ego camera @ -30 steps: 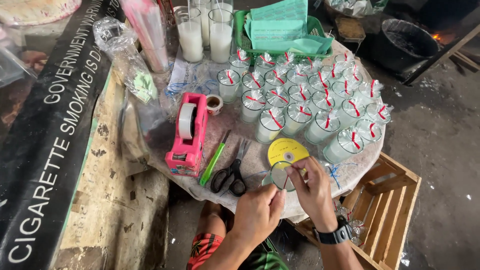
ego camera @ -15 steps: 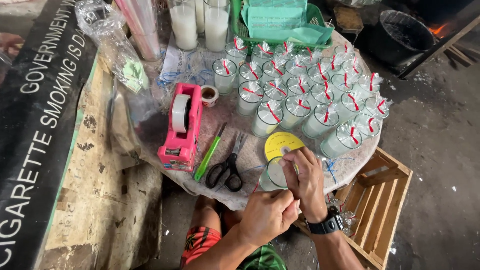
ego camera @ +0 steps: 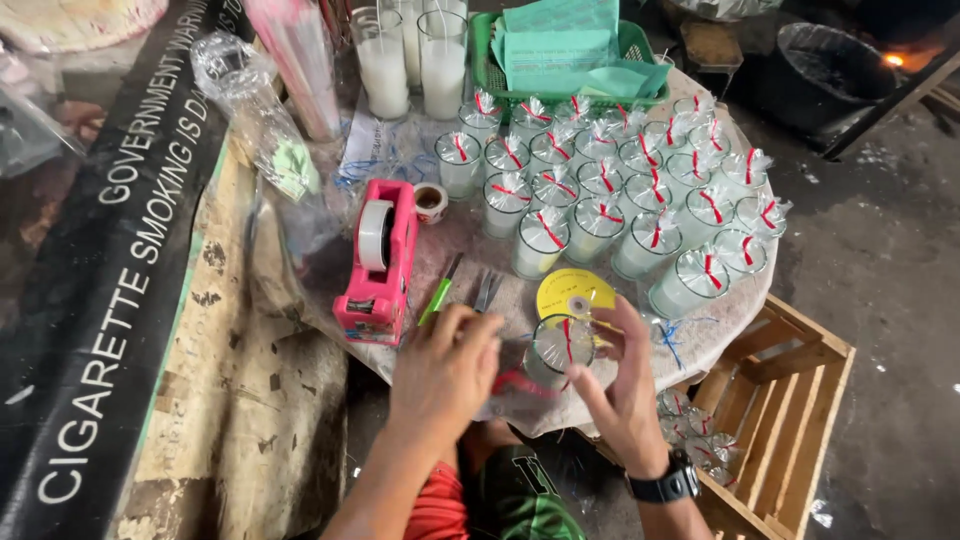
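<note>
Right hand (ego camera: 625, 385) cupped around a small wrapped glass (ego camera: 558, 350), steadying it at the table edge (ego camera: 700, 350); left hand (ego camera: 445, 375) curled just beside, pinching red ribbon (ego camera: 515, 383); finished glasses (ego camera: 600, 190) massed beyond, tape dispenser (ego camera: 380, 260) left of both.

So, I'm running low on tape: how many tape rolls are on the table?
2: a white roll mounted in the pink dispenser, and a small roll lying just right of it. More may hide under the plastic bags.
</note>
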